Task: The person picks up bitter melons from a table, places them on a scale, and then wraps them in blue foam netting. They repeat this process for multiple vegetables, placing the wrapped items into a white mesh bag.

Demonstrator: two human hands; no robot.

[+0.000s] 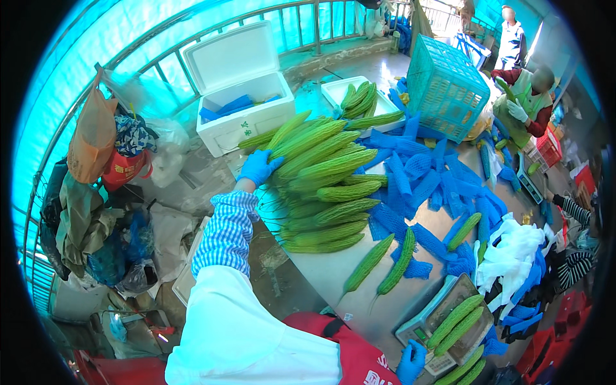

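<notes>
My left hand (258, 168), in a blue glove, rests on the stem-end side of a big pile of bitter melons (327, 168) on the metal table (327, 274); whether its fingers grip one cannot be made out. My right hand (411, 361), gloved in blue too, hangs beside a digital scale (409, 332) with its fingers curled and nothing seen in them. Two bitter melons (455, 325) lie on the scale's pan, and two more (462, 368) lie just below it. Another pair of bitter melons (368, 262) lies apart, between the pile and the scale.
Blue foam net sleeves (433, 178) cover much of the table's right. Behind stand an open white foam box (245, 115), a foam tray (332, 89) with bitter melons and a turquoise crate (445, 91). White sleeves (510, 255) lie right. A co-worker (524, 103) holds a bitter melon across the table.
</notes>
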